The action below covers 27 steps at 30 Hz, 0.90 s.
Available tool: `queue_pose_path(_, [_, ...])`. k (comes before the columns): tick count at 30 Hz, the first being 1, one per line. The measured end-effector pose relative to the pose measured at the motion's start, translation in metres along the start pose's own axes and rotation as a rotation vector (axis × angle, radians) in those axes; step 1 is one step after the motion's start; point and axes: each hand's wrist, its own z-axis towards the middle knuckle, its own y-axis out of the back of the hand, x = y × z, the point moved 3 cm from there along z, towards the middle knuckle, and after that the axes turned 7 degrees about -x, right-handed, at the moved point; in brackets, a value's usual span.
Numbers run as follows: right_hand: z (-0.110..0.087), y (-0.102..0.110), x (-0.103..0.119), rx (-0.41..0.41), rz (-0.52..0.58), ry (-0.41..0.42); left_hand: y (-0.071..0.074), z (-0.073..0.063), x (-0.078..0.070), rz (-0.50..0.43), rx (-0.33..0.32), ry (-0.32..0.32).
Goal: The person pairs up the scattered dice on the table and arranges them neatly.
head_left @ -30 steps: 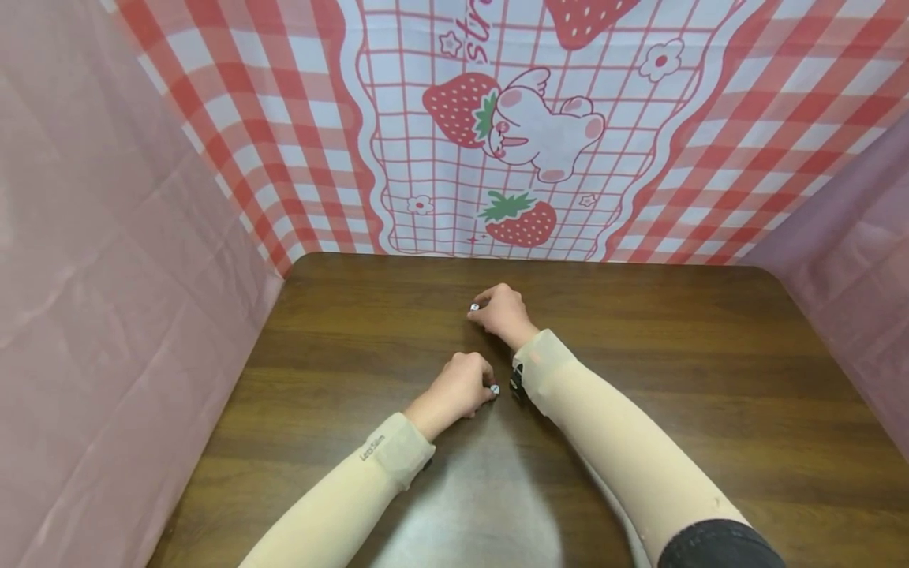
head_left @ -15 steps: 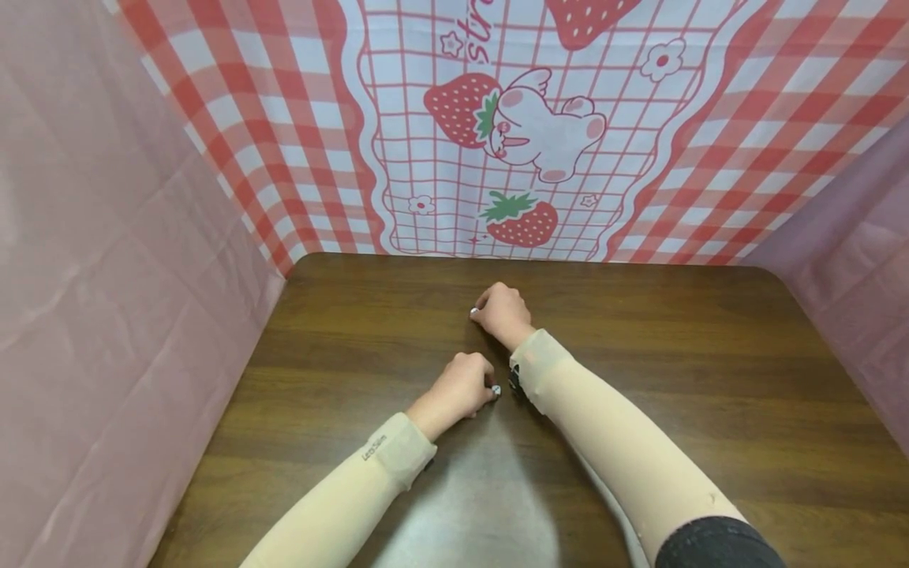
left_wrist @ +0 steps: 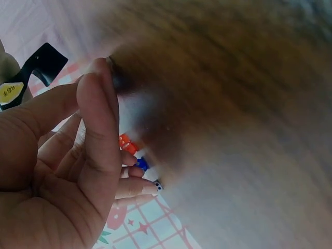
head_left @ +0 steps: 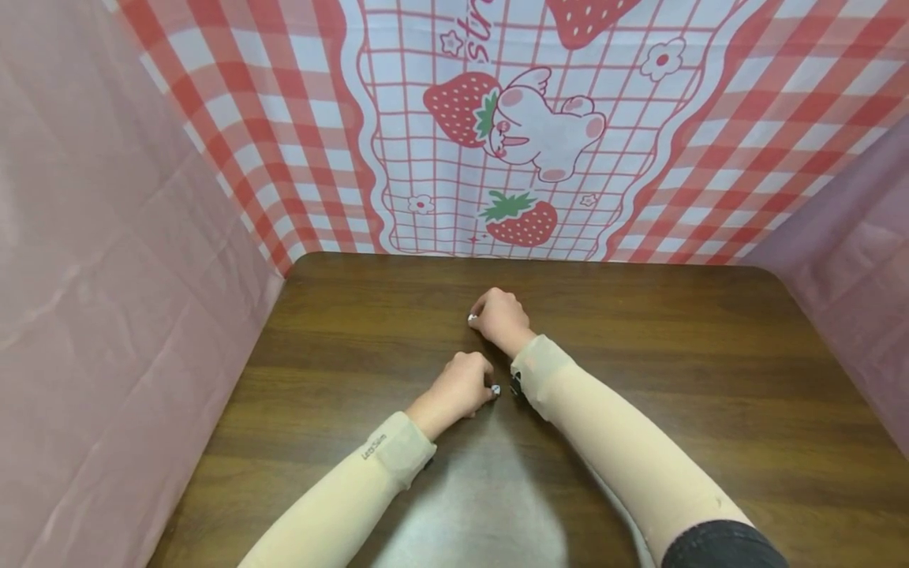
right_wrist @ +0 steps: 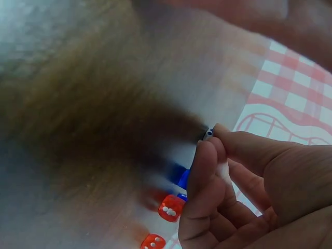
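Note:
In the head view my right hand (head_left: 501,322) is farther back on the table and pinches a small white die (head_left: 472,317) between thumb and forefinger. The right wrist view shows dark pips on this white die (right_wrist: 208,133) at the fingertips. Close to the curled fingers are a blue die (right_wrist: 181,176) and red dice (right_wrist: 170,208) with white pips, hidden under the hand in the head view. My left hand (head_left: 458,386), nearer and to the left, pinches another white die (head_left: 495,390); its thumb mostly hides that die in the left wrist view.
Both hands work over a brown wood-grain table (head_left: 710,379). A red-and-white checked cloth (head_left: 284,158) with strawberries hangs along the far edge. Pink cloth (head_left: 128,276) closes the left side, another the right. A black wrist mount (left_wrist: 47,65) is on the right wrist.
My right hand has shifted slightly nearer with its white die, which has tilted and come down toward the near side. The left hand and its die have barely moved.

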Motion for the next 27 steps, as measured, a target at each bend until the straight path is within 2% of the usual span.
queue_pose_path(6, [-0.006, 0.001, -0.003, 0.035, 0.007, 0.023, -0.001, 0.000, 0.000, -0.005, 0.010, 0.001])
queue_pose_path(13, [-0.015, 0.008, -0.012, 0.053, 0.060, 0.111, 0.001, 0.000, -0.001, 0.014, -0.009, -0.021])
queue_pose_path(18, [-0.022, 0.012, -0.022, 0.069, 0.070, 0.143, 0.001, 0.000, -0.001, 0.011, 0.001, -0.019])
queue_pose_path(27, [-0.037, 0.019, -0.036, 0.112, 0.089, 0.161, 0.000, 0.000, -0.002, -0.005, 0.012, -0.008])
